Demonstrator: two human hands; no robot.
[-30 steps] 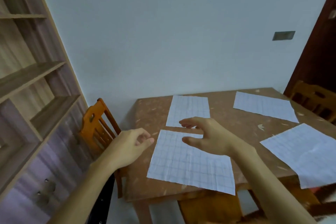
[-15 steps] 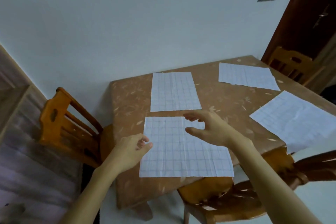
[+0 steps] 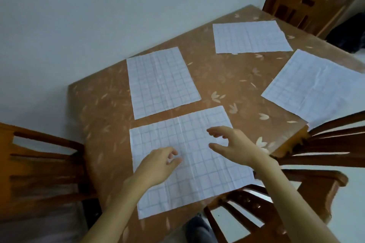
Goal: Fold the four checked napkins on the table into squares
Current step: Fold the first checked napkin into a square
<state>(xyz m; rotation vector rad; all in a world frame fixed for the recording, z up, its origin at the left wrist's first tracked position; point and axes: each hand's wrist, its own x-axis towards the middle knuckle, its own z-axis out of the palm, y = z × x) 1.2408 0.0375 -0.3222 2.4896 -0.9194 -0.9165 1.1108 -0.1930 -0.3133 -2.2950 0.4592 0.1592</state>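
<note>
Both hands are closing in over the nearest napkin (image 3: 194,175), lying flat by the table's (image 3: 102,108) near edge. Left hand (image 3: 158,165) is hovering loosely curled, right hand (image 3: 235,146) spread wide, neither gripping. Risk: uneven pinching dragging the sheet askew, misaligning the fold.

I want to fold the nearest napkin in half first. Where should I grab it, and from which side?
Pinch the nearest napkin at its two right-hand corners, coming from its right edge: it lies flat, and its middle crease runs far-to-near, so that edge likely folds leftward over it.
</note>
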